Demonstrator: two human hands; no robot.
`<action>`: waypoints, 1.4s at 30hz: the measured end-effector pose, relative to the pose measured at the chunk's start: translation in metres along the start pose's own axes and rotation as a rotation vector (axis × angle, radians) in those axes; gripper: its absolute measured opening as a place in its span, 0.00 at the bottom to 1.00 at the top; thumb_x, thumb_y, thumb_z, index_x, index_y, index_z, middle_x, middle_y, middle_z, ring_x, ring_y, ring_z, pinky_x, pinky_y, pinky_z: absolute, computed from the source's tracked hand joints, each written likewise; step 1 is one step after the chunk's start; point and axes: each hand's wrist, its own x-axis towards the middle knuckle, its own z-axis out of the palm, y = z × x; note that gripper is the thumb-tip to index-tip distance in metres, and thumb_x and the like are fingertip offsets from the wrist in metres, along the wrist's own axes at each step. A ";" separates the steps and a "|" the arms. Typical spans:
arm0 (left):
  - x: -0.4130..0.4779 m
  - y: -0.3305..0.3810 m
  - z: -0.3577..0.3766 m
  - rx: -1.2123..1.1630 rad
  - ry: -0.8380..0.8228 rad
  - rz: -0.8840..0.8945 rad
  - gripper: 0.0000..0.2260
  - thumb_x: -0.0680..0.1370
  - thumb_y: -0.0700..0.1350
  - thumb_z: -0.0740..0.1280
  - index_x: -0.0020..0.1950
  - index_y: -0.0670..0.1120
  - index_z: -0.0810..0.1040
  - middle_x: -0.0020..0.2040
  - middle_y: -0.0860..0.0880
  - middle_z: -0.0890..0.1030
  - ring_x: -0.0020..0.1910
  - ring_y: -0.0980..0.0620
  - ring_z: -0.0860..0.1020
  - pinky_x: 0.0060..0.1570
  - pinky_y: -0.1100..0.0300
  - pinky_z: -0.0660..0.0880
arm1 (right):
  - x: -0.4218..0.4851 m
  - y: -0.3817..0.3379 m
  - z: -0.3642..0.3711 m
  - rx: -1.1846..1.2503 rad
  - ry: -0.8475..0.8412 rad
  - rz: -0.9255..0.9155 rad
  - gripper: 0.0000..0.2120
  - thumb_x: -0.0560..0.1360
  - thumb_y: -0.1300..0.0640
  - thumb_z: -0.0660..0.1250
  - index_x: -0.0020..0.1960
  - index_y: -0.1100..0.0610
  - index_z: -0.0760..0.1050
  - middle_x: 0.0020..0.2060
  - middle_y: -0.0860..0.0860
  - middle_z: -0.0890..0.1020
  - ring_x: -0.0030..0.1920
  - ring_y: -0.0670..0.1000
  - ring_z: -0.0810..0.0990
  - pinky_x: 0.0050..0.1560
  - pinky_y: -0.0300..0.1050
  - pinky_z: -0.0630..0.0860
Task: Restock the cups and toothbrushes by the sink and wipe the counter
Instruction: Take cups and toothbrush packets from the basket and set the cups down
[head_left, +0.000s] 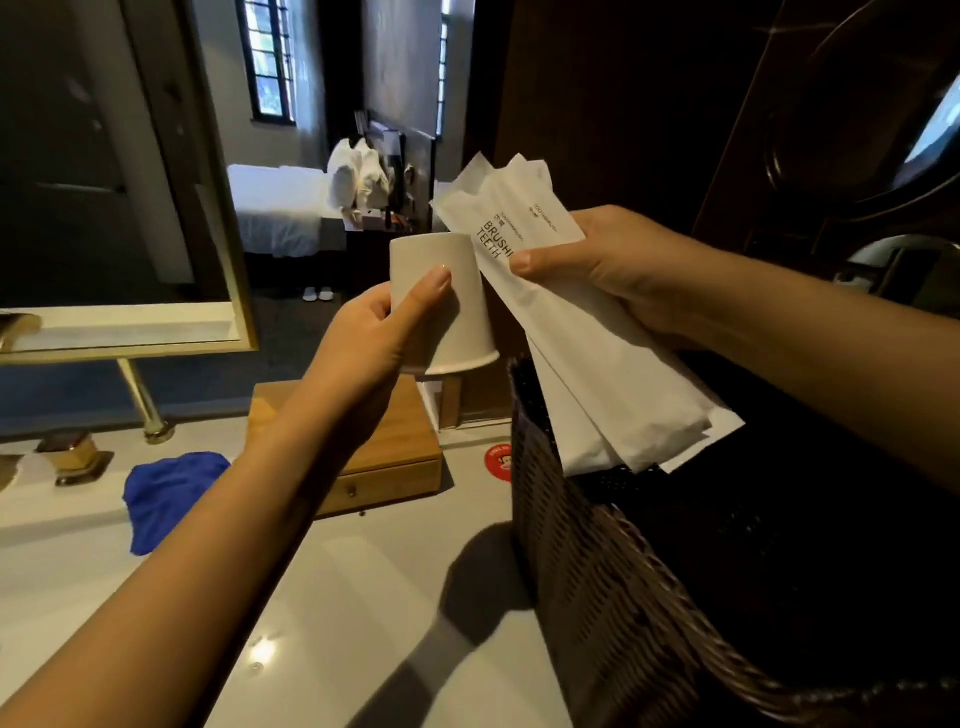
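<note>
My left hand (363, 332) grips an upside-down paper cup (441, 301), rim down. My right hand (613, 270) pinches 2 or so wrapped toothbrush packets (597, 364), long axis slanting down-right, touching the cup's right side above the wicker basket (597, 571).

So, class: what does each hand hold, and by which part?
Left hand grips the upside-down paper cup around its side. Right hand pinches the toothbrush packets near their upper ends.
</note>
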 end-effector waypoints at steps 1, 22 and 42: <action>0.000 -0.002 -0.012 0.004 -0.014 0.001 0.15 0.64 0.61 0.66 0.39 0.50 0.76 0.30 0.60 0.82 0.31 0.65 0.79 0.29 0.72 0.73 | 0.005 -0.002 0.010 0.000 0.002 0.012 0.07 0.72 0.55 0.69 0.50 0.51 0.77 0.41 0.44 0.81 0.38 0.43 0.82 0.29 0.31 0.77; -0.019 -0.123 -0.179 0.024 0.042 -0.403 0.16 0.64 0.65 0.66 0.45 0.58 0.73 0.43 0.57 0.80 0.41 0.56 0.80 0.31 0.66 0.74 | 0.071 0.061 0.235 0.112 0.005 0.372 0.23 0.74 0.59 0.68 0.68 0.56 0.68 0.65 0.54 0.75 0.60 0.54 0.75 0.42 0.34 0.77; 0.044 -0.201 -0.130 0.117 -0.084 -0.448 0.25 0.68 0.54 0.72 0.61 0.56 0.65 0.48 0.64 0.72 0.46 0.61 0.74 0.26 0.75 0.72 | -0.015 0.205 0.244 0.489 0.281 0.787 0.19 0.74 0.59 0.67 0.64 0.56 0.72 0.60 0.55 0.79 0.58 0.57 0.78 0.60 0.58 0.75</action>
